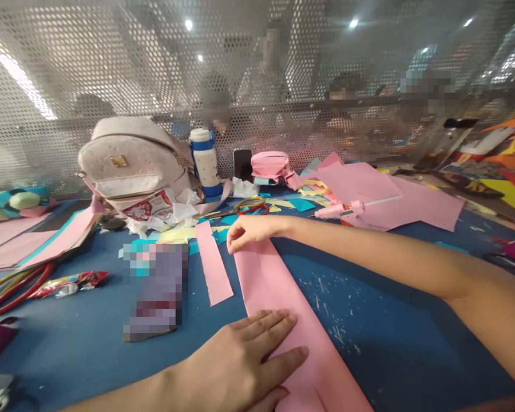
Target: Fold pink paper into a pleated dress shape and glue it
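A long sheet of folded pink paper (pixel 274 280) lies lengthwise in front of me on the blue tabletop. My left hand (pixel 244 355) rests flat on its near part, fingers stretched out and slightly apart. At the far end my right hand (pixel 253 232) is curled, with thumb and fingers closed on the paper's edge; the fingertips are partly hidden. Just left of the sheet is a narrow pink paper strip (pixel 214 263) with a ragged edge. A phone (pixel 161 297), its screen blurred out, lies farther left.
Behind stand a white backpack (pixel 133 154), a white-and-blue bottle (pixel 205 163) and a pink pouch (pixel 272 165). Scissors (pixel 244 206) lie among paper scraps. A pink glue gun (pixel 341 210) rests by large pink sheets (pixel 377 189). A snack wrapper (pixel 71 283) is at left. A perforated metal screen (pixel 257 68) closes the back.
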Available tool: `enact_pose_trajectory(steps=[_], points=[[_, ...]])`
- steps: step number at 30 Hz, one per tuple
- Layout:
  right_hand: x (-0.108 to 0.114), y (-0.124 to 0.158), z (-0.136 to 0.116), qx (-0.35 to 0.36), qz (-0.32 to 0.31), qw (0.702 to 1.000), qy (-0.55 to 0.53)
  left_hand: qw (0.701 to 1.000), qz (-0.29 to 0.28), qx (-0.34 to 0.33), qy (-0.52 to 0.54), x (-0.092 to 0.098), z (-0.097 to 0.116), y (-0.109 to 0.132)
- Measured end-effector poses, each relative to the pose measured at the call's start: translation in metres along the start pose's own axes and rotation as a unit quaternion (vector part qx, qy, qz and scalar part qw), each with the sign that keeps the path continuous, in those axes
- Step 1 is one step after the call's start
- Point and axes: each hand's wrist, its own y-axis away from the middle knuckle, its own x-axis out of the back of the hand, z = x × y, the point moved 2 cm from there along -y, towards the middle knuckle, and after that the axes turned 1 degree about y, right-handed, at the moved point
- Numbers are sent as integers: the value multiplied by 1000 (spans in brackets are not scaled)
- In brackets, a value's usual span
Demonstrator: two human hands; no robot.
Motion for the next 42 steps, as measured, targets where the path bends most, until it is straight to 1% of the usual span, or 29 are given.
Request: enact_pose_trajectory(steps=[2,4,7,10,12,15,17,18,20,21,23,25,27,29,32,33,35,37,39,42], points=[[4,4,3,2,7,1000,-13,1000,14,-6,-2,1,0,1],[11,8,4,5,39,999,-18,999,34,-11,-18,5,1,1],[25,19,4,6,134,991,-9,997,57,-5,-44,15,2,0],[38,38,2,0,228,974,11,997,52,9,-61,23,4,-2],[43,57,0,-6,270,963,23,996,44,27,-76,24,5,-3],[38,90,-4,-8,315,949,26,992,45,55,-100,21,5,-3],[27,115,-6,-12,343,939,-7,990,50,66,-111,16,6,-3],[19,128,-6,-27,349,936,-29,990,48,71,-114,13,6,-2],[2,152,-4,-76,336,938,-48,991,44,66,-112,7,7,-2],[-6,164,-2,-101,322,940,-41,991,42,58,-110,4,8,-2],[-18,185,4,-161,314,935,-30,993,38,36,-102,-2,10,-3],[-26,203,13,-196,291,936,-35,995,35,15,-95,-6,11,-3],[-29,215,21,-209,271,939,-35,995,32,7,-94,-8,11,-3],[-30,223,27,-205,265,942,4,995,31,10,-96,-7,10,-3],[-34,225,24,-176,270,936,138,995,21,25,-94,-7,5,-3],[-37,224,20,-163,264,933,183,995,16,29,-95,-7,4,-3],[-46,220,12,-130,227,934,242,994,7,35,-101,-9,1,-4],[-55,214,5,-95,168,948,253,994,4,33,-105,-13,-1,-4],[-63,208,1,-69,123,960,242,995,11,31,-98,-15,-3,-4],[-69,198,1,-46,102,968,224,995,22,31,-87,-19,-5,-4]])
